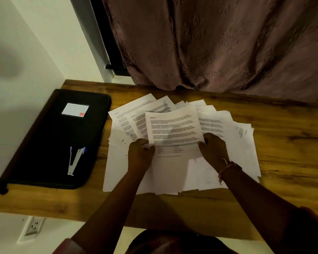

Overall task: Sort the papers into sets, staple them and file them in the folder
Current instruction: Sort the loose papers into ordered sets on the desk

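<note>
Wall socket [33, 227]: nearest item, on the wall under the table edge, well to the left of and nearer than both sets of fingers.
Wrist thread [228, 166]: thin orange-brown band on the right wrist, just behind the right fingers.
Left hand [140, 153]: fingers curled, gripping the lower left corner of the top sheet; knuckles face the camera.
Right hand [214, 148]: fingers curled, pinching the lower right corner of the same sheet.
Top sheet [173, 125]: printed page with a short bold heading; held between the two hands, it rises away from the fingertips and bows slightly. Text too blurred to read.
Loose papers [246, 154]: white sheets fanned and overlapping on the table, directly under both hands, spreading left, right and beyond the fingers. Count cannot be told.
Stapler [74, 160]: blue and silver, hinged wide apart, lying on the folder, well left of the left fingers.
Folder [50, 143]: black, zip-edged, closed and flat, left of the paper spread, its right edge near the leftmost sheets.
Label [75, 110]: white lined sticker with a small red mark, on the folder's far half.
Table [286, 147]: wood grain, bare to the right of the right fingers.
Curtain [209, 43]: brownish patterned fabric, hanging to the table's far edge, beyond the fingertips.
</note>
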Demonstrator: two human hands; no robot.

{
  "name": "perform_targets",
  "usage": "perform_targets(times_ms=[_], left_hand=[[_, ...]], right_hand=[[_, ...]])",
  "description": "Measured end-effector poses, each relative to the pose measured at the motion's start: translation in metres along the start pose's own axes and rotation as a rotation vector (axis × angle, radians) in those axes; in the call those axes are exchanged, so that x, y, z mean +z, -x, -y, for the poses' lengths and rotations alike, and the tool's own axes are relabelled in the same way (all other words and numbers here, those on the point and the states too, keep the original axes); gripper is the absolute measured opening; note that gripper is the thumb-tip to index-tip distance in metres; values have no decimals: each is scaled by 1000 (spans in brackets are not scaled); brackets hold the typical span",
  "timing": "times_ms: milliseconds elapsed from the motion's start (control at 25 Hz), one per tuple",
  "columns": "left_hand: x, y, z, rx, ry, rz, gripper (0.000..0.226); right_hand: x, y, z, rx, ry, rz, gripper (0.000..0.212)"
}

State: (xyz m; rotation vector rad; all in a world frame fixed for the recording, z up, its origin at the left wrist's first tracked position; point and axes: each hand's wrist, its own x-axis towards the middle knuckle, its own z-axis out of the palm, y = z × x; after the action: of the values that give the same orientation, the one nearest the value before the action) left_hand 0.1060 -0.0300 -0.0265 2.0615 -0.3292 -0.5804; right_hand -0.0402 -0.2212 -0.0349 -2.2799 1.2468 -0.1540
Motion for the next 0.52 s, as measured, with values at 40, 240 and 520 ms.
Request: perform_targets(times_ms=[40, 240, 520], left_hand=[[3, -2, -2, -6, -8, -3, 32], [5, 0, -11, -54, -34, -2, 38], [3, -11, -7, -191, 70, -14, 50]], right_hand=[[-2, -5, -2, -6, 40, -11, 26], [-1, -12, -2, -9, 29, -18, 27], [-3, -20, -4, 42, -82, 37, 29]])
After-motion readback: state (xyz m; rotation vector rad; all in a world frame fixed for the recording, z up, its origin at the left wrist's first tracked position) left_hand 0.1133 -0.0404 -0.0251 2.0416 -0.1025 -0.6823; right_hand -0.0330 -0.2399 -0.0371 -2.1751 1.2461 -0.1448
